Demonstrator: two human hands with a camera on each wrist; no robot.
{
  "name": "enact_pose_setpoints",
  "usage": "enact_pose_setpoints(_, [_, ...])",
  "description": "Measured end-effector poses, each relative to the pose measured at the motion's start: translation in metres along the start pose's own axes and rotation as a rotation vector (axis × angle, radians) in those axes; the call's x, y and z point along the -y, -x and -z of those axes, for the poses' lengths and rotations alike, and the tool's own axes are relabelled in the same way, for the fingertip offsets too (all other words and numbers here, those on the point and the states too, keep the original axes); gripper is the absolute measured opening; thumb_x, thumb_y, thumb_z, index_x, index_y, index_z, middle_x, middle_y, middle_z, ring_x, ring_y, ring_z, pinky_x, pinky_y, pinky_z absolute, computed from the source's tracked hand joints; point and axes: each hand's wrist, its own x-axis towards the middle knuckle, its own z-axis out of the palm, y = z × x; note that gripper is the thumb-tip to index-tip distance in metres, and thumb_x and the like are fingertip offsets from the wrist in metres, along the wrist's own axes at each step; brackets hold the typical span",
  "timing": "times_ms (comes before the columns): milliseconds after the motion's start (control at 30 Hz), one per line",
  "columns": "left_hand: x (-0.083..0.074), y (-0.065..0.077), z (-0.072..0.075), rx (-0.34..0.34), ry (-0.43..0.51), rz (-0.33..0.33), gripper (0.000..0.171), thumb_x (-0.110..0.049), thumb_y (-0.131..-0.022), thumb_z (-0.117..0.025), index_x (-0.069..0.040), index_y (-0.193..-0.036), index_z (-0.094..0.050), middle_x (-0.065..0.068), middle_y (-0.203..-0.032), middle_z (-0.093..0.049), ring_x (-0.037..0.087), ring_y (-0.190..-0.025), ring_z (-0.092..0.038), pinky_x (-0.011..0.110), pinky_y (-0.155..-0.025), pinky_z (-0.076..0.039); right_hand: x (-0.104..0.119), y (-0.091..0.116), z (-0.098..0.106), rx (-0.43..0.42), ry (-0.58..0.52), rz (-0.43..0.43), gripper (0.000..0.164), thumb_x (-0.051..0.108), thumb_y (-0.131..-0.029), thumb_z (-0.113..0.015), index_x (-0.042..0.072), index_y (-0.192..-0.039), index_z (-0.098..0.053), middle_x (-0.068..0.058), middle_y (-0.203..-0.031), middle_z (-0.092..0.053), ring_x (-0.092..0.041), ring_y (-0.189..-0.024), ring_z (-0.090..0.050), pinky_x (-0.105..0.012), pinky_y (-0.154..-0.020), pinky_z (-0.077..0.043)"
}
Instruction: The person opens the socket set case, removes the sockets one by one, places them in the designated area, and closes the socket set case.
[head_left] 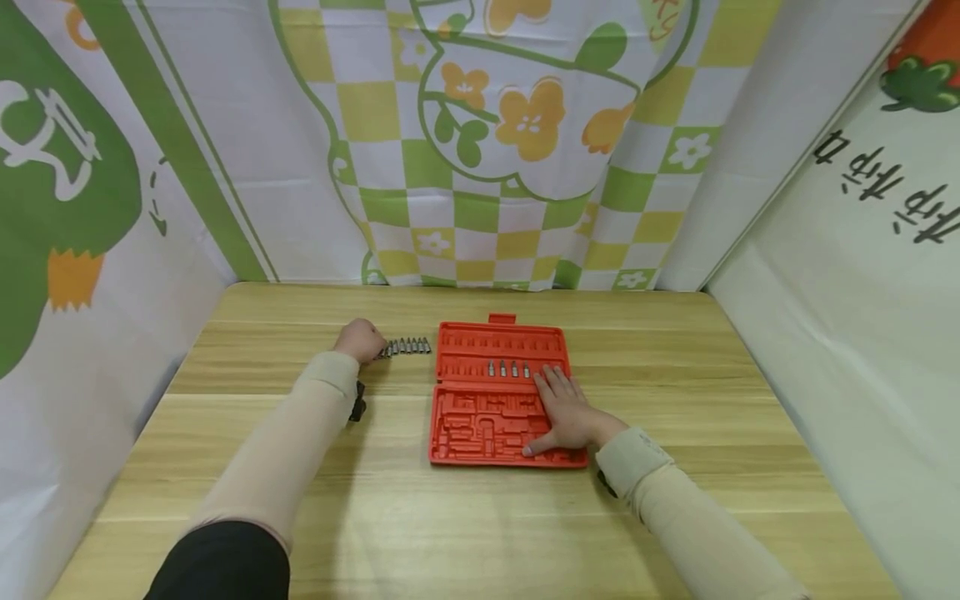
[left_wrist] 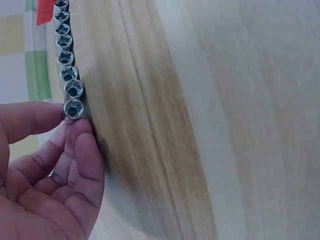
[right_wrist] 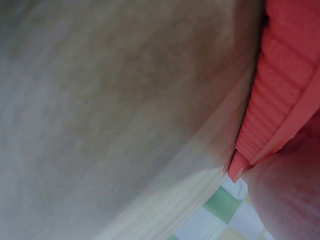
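A row of small silver socket bits [head_left: 408, 346] stands on the table to the left of the red tool case [head_left: 480, 458]. At the near end of that row, in the left wrist view, my left hand [left_wrist: 55, 170] pinches the last socket bit [left_wrist: 73, 108] between thumb and fingers. The case lies open and flat, its moulded slots facing up. Several more socket bits [head_left: 508, 368] sit in a row in its upper half. My right hand [head_left: 568, 412] rests with spread fingers over the case's right side. In the right wrist view the case edge [right_wrist: 280, 95] shows beside the hand.
The wooden table [head_left: 480, 533] carries the case and the bits. Behind it hangs a checked, flower-print curtain [head_left: 517, 217], with printed white sheets at the left [head_left: 187, 167] and right [head_left: 840, 275] sides.
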Motion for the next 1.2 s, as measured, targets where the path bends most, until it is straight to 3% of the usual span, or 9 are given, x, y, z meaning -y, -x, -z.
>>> enact_pose_setpoints(567, [-0.002, 0.005, -0.001, -0.041, -0.114, -0.034, 0.037, -0.008, -0.091, -0.055, -0.012, -0.054, -0.048, 0.002, -0.055, -0.046, 0.016, -0.05, -0.043, 0.03, -0.054, -0.041, -0.001, -0.002, -0.001, 0.002, 0.005, -0.008, 0.127, 0.054, -0.082, -0.084, -0.01, -0.16, -0.007, -0.032, -0.167, 0.003, -0.048, -0.153, 0.007, -0.06, -0.122, 0.002])
enact_pose_setpoints(767, [-0.005, 0.005, 0.0, -0.035, -0.084, -0.035, 0.038, -0.008, -0.092, -0.052, -0.012, -0.054, -0.05, 0.0, -0.051, -0.046, 0.015, -0.046, -0.041, 0.029, -0.051, -0.04, -0.001, -0.001, -0.001, -0.005, 0.007, -0.009, 0.127, 0.054, -0.082, -0.084, -0.01, -0.16, -0.007, -0.032, -0.167, 0.002, -0.048, -0.153, 0.006, -0.06, -0.122, 0.002])
enact_pose_setpoints(900, [-0.016, 0.008, 0.002, -0.065, -0.048, -0.055, 0.043, -0.008, -0.099, -0.048, -0.013, -0.056, -0.045, -0.002, -0.051, -0.04, 0.012, -0.044, -0.034, 0.028, -0.047, -0.035, -0.001, 0.0, 0.0, -0.006, -0.002, -0.009, 0.127, 0.053, -0.082, -0.085, -0.01, -0.16, -0.007, -0.032, -0.166, 0.002, -0.048, -0.153, 0.005, -0.06, -0.122, 0.002])
enact_pose_setpoints(1033, [-0.038, 0.014, 0.001, -0.096, -0.01, -0.122, 0.037, -0.006, -0.101, -0.046, -0.009, -0.064, -0.046, -0.002, -0.054, -0.04, 0.012, -0.047, -0.035, 0.028, -0.047, -0.034, -0.001, 0.0, -0.001, -0.007, -0.007, -0.006, 0.127, 0.053, -0.082, -0.085, -0.011, -0.16, -0.007, -0.033, -0.166, 0.002, -0.049, -0.153, 0.005, -0.06, -0.122, 0.001])
enact_pose_setpoints(1200, [-0.069, 0.018, -0.009, -0.053, 0.07, -0.17, 0.024, -0.008, -0.102, -0.048, 0.003, -0.089, -0.064, 0.003, -0.062, -0.05, 0.013, -0.052, -0.04, 0.03, -0.053, -0.037, -0.001, -0.001, -0.001, -0.009, -0.001, -0.003, 0.127, 0.053, -0.082, -0.085, -0.01, -0.16, -0.007, -0.032, -0.167, 0.002, -0.048, -0.153, 0.006, -0.06, -0.122, 0.001])
